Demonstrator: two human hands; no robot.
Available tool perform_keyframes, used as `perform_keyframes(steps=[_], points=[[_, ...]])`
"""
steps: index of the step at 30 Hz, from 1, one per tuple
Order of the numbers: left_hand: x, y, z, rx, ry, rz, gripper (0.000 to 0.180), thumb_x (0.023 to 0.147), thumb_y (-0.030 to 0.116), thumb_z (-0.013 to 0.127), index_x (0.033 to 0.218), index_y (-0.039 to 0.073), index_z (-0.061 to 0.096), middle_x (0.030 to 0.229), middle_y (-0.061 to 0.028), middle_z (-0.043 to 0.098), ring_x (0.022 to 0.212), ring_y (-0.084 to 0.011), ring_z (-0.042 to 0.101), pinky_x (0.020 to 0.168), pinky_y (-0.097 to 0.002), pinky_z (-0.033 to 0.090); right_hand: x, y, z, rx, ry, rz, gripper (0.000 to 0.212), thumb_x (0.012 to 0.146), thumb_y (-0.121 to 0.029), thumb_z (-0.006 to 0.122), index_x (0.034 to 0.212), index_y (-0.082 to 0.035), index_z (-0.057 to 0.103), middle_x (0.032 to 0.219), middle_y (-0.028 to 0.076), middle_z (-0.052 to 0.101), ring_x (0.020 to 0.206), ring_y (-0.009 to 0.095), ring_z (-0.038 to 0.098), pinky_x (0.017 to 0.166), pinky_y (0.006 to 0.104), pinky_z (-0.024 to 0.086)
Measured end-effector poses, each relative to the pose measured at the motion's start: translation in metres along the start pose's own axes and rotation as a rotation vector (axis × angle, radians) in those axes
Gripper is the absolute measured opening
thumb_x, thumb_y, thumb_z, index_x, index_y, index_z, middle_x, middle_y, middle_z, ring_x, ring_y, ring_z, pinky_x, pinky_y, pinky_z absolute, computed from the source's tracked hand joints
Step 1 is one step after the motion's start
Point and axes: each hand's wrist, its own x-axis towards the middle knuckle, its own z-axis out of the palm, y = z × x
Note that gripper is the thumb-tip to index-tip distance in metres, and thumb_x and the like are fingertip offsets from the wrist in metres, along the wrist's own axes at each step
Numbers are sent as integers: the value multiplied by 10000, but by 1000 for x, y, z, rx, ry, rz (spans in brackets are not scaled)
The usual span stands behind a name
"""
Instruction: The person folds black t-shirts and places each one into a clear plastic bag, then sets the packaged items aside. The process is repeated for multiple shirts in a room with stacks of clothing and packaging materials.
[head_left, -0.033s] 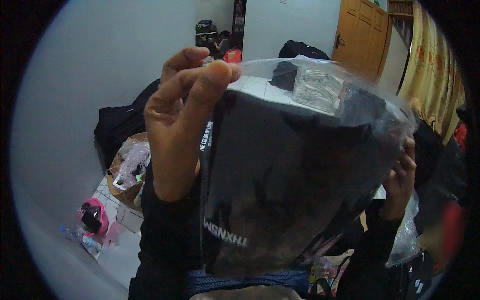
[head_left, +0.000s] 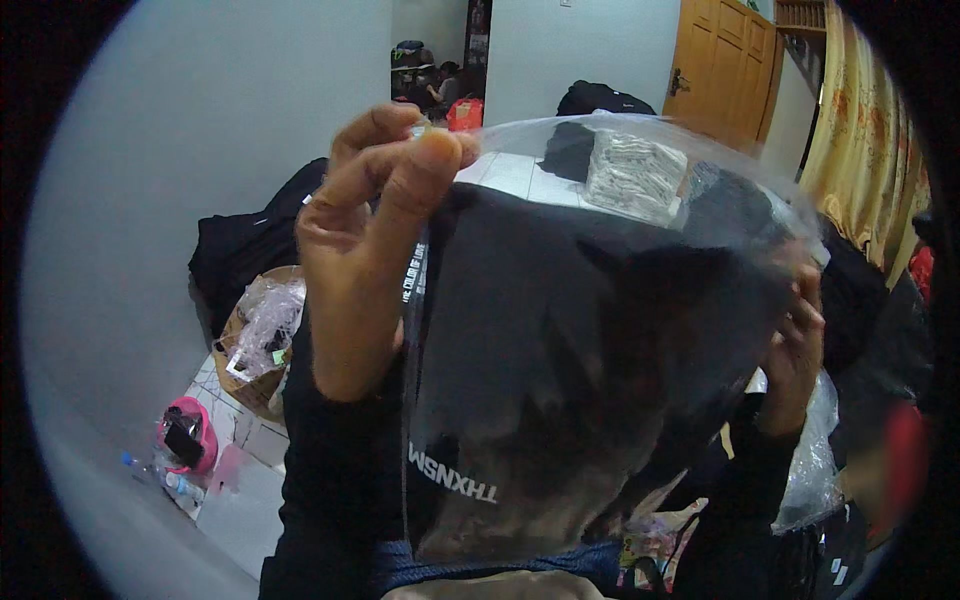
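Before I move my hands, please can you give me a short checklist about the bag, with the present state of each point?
1. Left hand pinches the bag at upper left: ok.
2. Right hand firm on the bag: cannot tell; its fingers are partly hidden at the right edge.
3. Black cloth below the bag's top edge: ok.
4. Large white print upright in view: not ok, upside down.
5. Bag sealed: cannot tell.

a clear, thin plastic bag is held aloft, its upper edge arching above the flat black fabric piece inside; white lettering stands upside down at lower left.
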Motion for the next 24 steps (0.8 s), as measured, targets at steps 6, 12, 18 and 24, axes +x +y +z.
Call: perform_keyframes(steps=[6, 12, 18, 24], points=[[37, -29, -2, -107, 114, -279, 220, 912, 185, 632, 1030, 6, 681, 1012, -68, 679, 1015, -124, 598, 939, -267, 421, 87, 10, 0, -349, -13, -64, 349, 966, -95, 476, 1307, -37, 430, 1080, 44, 604, 649, 28, 569, 464, 192, 429], [23, -31, -26, -205, -58, -187, 252, 931, 198, 595, 1060, -10, 657, 1073, -84, 657, 1055, -144, 583, 978, -276, 392, 47, 6, 24, -948, 225, -640, 240, 941, -108, 543, 1155, 2, 537, 1002, 32, 604, 612, 43, 530, 489, 161, 420], [-69, -24, -99, 628, -889, -552, 163, 855, 206, 669, 902, 55, 709, 941, -67, 661, 982, -182, 585, 894, -298, 434, -76, 24, 12, -1512, 457, 531, 218, 867, -190, 667, 770, 3, 635, 649, 74, 644, 555, 123, 615, 446, 245, 466], [-151, -49, -104, 1078, -474, -523, 455, 844, 431, 648, 1155, 100, 626, 1203, -104, 576, 1173, -277, 479, 1033, -468, 291, -105, 84, -7, -1648, 521, 502, 155, 871, -114, 646, 871, 38, 670, 726, 94, 680, 633, 121, 643, 588, 250, 493]])
